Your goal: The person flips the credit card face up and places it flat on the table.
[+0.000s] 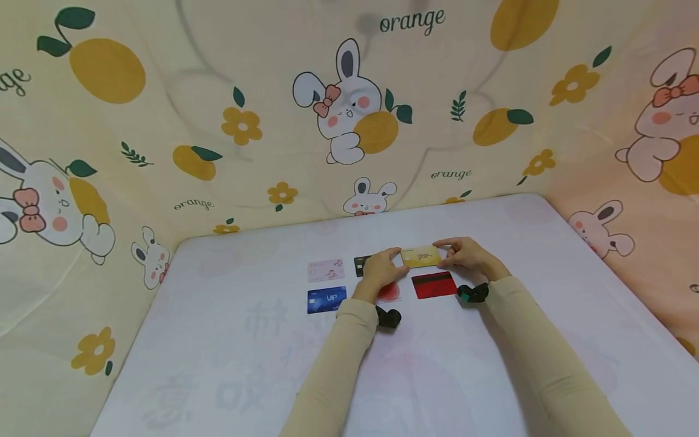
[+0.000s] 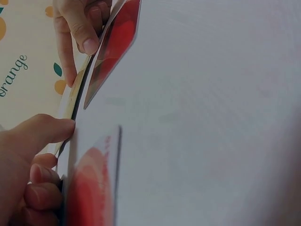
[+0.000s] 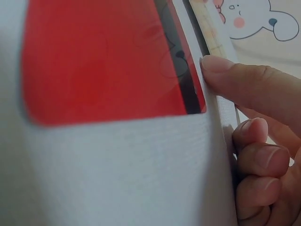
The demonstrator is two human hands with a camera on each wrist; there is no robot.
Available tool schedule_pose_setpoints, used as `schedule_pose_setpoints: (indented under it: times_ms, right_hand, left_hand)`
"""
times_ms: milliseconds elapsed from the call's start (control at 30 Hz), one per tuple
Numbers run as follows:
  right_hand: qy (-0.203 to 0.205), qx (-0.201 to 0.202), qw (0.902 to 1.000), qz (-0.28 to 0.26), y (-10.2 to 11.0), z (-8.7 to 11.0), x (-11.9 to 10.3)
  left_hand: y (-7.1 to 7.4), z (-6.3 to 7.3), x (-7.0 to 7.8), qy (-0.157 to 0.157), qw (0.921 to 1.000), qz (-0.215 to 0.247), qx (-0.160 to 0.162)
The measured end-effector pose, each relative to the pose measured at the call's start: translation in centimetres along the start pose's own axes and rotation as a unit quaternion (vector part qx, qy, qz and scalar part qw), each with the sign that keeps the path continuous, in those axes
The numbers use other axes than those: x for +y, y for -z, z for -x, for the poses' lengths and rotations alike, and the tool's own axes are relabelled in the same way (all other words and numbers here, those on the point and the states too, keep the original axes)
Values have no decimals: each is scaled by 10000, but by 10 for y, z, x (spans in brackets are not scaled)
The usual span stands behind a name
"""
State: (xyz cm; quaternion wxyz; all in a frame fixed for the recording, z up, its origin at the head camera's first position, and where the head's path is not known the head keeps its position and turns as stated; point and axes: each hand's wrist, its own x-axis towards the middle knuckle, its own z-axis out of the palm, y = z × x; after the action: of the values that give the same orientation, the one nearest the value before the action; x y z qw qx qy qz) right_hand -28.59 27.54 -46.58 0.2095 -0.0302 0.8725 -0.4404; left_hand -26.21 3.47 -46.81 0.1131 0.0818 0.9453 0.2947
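A gold card (image 1: 420, 257) is held between both hands at the back of the card group. My left hand (image 1: 380, 271) pinches its left end, thumb on the near edge and index finger on the far edge. At the opposite end, my right hand (image 1: 468, 254) grips it the same way, the other fingers curled in. Just in front lies a red card (image 1: 434, 285) with a dark stripe, filling much of the right wrist view. The left hand partly covers a dark green card (image 1: 359, 267) and a card with a red round print (image 1: 389, 292).
To the left, a pale pink card (image 1: 326, 271) lies behind a blue VIP card (image 1: 322, 301). All rest on a white-covered table (image 1: 218, 352) with faint printed characters. A rabbit-and-orange patterned cloth (image 1: 262, 73) hangs behind and at the sides.
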Motion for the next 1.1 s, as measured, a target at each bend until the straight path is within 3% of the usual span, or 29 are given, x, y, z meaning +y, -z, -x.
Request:
schedule_pose_setpoints:
  times_ms: [367, 767, 1100]
  right_hand:
    - [94, -26, 9999, -52, -1, -1, -2]
    - [155, 30, 9999, 44, -1, 5, -5]
    - [586, 290, 9978, 99, -3, 13, -5]
  left_hand:
    - [3, 1, 0, -31, 10000, 26, 41]
    - [-2, 6, 0, -395, 9963, -598, 479]
    - [1, 13, 5, -350, 9967, -706, 178]
